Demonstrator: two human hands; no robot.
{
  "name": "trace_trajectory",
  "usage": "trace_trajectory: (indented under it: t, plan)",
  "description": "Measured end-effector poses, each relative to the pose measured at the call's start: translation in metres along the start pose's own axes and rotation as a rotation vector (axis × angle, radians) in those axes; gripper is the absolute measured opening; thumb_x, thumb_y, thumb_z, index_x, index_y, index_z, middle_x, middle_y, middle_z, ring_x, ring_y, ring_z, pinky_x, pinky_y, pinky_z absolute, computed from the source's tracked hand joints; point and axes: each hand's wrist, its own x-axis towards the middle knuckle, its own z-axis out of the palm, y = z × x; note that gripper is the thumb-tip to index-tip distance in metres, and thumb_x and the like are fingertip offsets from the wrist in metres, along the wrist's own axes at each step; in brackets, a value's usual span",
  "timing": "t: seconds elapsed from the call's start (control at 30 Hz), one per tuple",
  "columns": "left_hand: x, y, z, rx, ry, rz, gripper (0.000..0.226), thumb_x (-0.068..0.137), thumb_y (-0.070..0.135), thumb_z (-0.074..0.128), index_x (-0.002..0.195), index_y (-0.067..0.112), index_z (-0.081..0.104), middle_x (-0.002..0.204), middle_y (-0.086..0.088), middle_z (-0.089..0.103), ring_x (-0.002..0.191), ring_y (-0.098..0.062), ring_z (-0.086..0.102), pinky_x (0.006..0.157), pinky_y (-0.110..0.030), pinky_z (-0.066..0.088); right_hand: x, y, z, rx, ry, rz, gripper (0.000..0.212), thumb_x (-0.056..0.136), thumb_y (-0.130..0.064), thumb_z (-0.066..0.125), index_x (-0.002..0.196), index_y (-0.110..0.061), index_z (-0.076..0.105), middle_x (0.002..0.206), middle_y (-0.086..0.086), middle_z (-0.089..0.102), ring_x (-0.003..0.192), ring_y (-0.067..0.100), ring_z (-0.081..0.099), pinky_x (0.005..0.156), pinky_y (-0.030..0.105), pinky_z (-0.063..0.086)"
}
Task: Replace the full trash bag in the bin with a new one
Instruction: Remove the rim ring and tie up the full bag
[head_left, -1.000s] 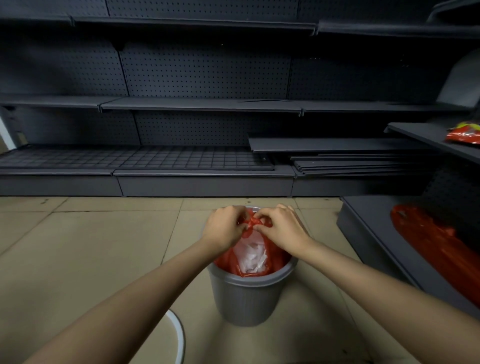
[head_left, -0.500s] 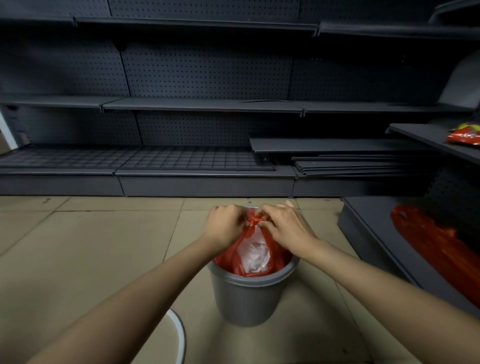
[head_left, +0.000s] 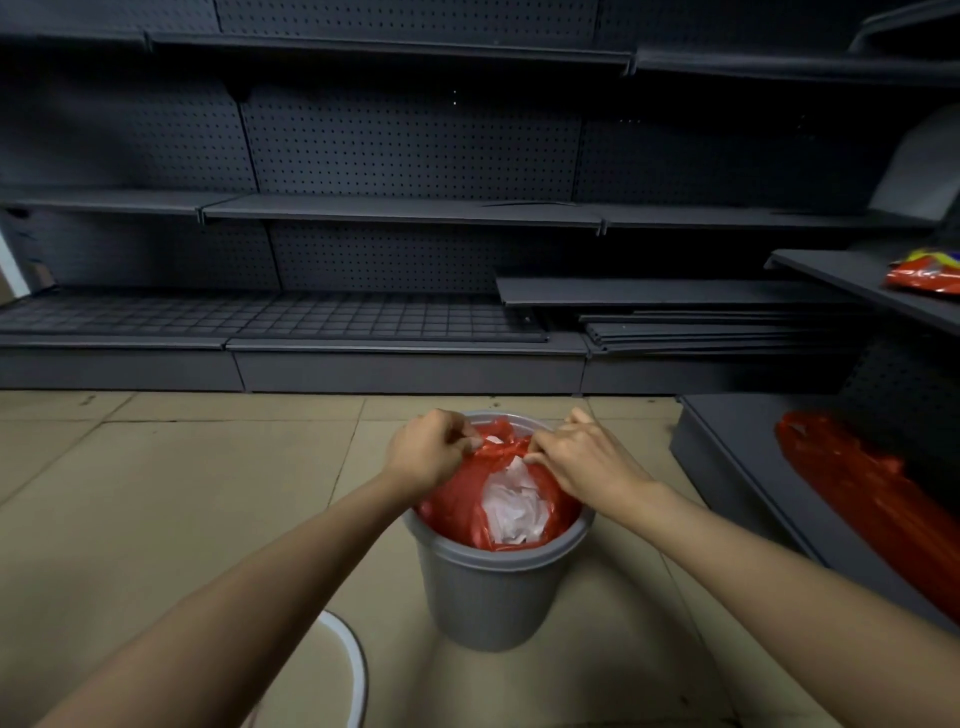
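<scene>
Floor (head_left: 171, 499): beige tiles with dark grout lines, lightly scuffed, running back to the foot of the shelving.

Bin (head_left: 488, 592): grey plastic, round, rolled rim, upright on the floor near the middle of the view.

Red trash bag (head_left: 457, 506): seated inside the bin, its upper edges gathered over the opening. Crumpled white paper (head_left: 511, 506) shows through the gap in the top.

Left hand (head_left: 426, 452): over the far left rim of the bin, fingers curled, pinching a twisted strip of the red trash bag.

Right hand (head_left: 582, 457): over the far right rim, fingertips pinching the other end of the same gathered strip. The two hands sit close together, the strip stretched between them.

Shelving unit (head_left: 405, 208): dark grey metal, pegboard back panels, several tiers along the far wall. The lowest tier carries a wire grid panel (head_left: 260, 317) on the left and a stack of loose shelf boards (head_left: 691, 317) on the right.

Side shelving (head_left: 753, 457): dark grey, at the right edge. A red plastic sheet (head_left: 862, 493), possibly another bag, lies on its base deck; a red and yellow packet (head_left: 924, 273) lies on the tier above.

White round rim (head_left: 353, 670): partly visible at the bottom edge, left of the bin; object unidentified.
</scene>
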Motion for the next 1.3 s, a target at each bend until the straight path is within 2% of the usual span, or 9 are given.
trace_trajectory:
  t: [0.07, 0.27, 0.33, 0.5, 0.73, 0.9, 1.0, 1.17, 1.3]
  plan:
    - [0.001, -0.005, -0.004, 0.062, -0.011, -0.001, 0.009, 0.084, 0.029, 0.064, 0.083, 0.021, 0.068, 0.090, -0.001, 0.074, 0.090, -0.023, 0.066, 0.082, -0.039, 0.054, -0.003, 0.002, -0.001, -0.021, 0.003, -0.026, 0.024, 0.089, -0.029, 0.060, 0.085, -0.006, 0.065, 0.074, 0.013, 0.070, 0.072, 0.027, 0.062, 0.080, 0.034, 0.047]
    - [0.000, -0.025, -0.021, 0.452, 0.011, 0.010, 0.018, 0.086, 0.026, 0.055, 0.098, 0.020, 0.066, 0.104, -0.008, 0.071, 0.101, -0.031, 0.063, 0.087, -0.033, 0.043, -0.020, 0.019, -0.003, -0.050, -0.081, 0.022, 0.022, 0.092, -0.030, 0.055, 0.090, -0.008, 0.061, 0.080, 0.012, 0.070, 0.080, 0.027, 0.062, 0.088, 0.037, 0.047]
    - [0.001, -0.031, -0.024, 0.529, 0.009, -0.019, 0.019, 0.085, 0.027, 0.053, 0.099, 0.021, 0.065, 0.106, -0.008, 0.070, 0.102, -0.031, 0.062, 0.089, -0.034, 0.041, -0.022, 0.026, -0.005, -0.064, -0.095, 0.030, 0.019, 0.091, -0.027, 0.057, 0.088, -0.008, 0.061, 0.077, 0.013, 0.070, 0.076, 0.029, 0.064, 0.089, 0.035, 0.045]
    - [0.005, -0.046, -0.031, 0.664, 0.005, -0.050, 0.019, 0.087, 0.023, 0.049, 0.098, 0.021, 0.064, 0.103, -0.007, 0.070, 0.098, -0.032, 0.063, 0.096, -0.037, 0.037, -0.028, 0.035, -0.007, -0.027, -0.154, 0.093, 0.016, 0.094, -0.031, 0.050, 0.098, -0.017, 0.057, 0.089, 0.004, 0.068, 0.090, 0.022, 0.059, 0.098, 0.034, 0.036]
    - [0.002, -0.051, -0.030, 0.505, 0.106, 0.034, 0.019, 0.084, 0.010, 0.046, 0.090, 0.022, 0.059, 0.095, -0.001, 0.072, 0.091, -0.028, 0.065, 0.091, -0.035, 0.036, -0.029, 0.054, -0.001, 0.016, -0.072, 0.209, 0.015, 0.091, -0.034, 0.054, 0.084, -0.021, 0.054, 0.084, 0.001, 0.068, 0.082, 0.022, 0.060, 0.087, 0.035, 0.044]
    - [-0.003, -0.054, -0.023, 0.248, 0.116, -0.011, 0.012, 0.085, 0.019, 0.055, 0.089, 0.022, 0.066, 0.096, -0.001, 0.073, 0.091, -0.027, 0.066, 0.083, -0.035, 0.048, -0.023, 0.046, 0.007, 0.170, -0.003, 0.346, 0.009, 0.088, -0.032, 0.060, 0.092, -0.024, 0.060, 0.089, -0.007, 0.072, 0.091, 0.017, 0.060, 0.087, 0.032, 0.042]
    - [-0.007, -0.052, -0.019, 0.181, 0.066, 0.018, 0.012, 0.080, 0.025, 0.065, 0.092, 0.021, 0.064, 0.094, 0.003, 0.074, 0.087, -0.021, 0.068, 0.088, -0.038, 0.049, -0.020, 0.041, 0.014, 0.278, -0.052, 0.359, 0.010, 0.085, -0.028, 0.065, 0.094, -0.027, 0.062, 0.089, -0.011, 0.073, 0.090, 0.010, 0.064, 0.093, 0.030, 0.044]
    - [-0.008, -0.050, -0.014, 0.408, 0.073, 0.172, 0.022, 0.085, 0.039, 0.058, 0.102, 0.025, 0.061, 0.098, 0.002, 0.072, 0.089, -0.020, 0.066, 0.091, -0.035, 0.044, -0.016, 0.031, 0.023, 0.262, -0.124, 0.303, 0.036, 0.083, -0.034, 0.066, 0.118, -0.034, 0.057, 0.107, -0.009, 0.065, 0.103, 0.012, 0.054, 0.095, 0.032, 0.045]
    - [-0.005, -0.052, -0.014, 0.653, 0.058, 0.302, 0.018, 0.083, 0.038, 0.061, 0.091, 0.022, 0.066, 0.088, -0.001, 0.070, 0.078, -0.024, 0.065, 0.080, -0.033, 0.041, -0.011, 0.031, 0.018, 0.114, -0.084, 0.189, 0.024, 0.084, -0.036, 0.063, 0.107, -0.027, 0.064, 0.107, -0.007, 0.067, 0.106, 0.014, 0.055, 0.095, 0.030, 0.036]
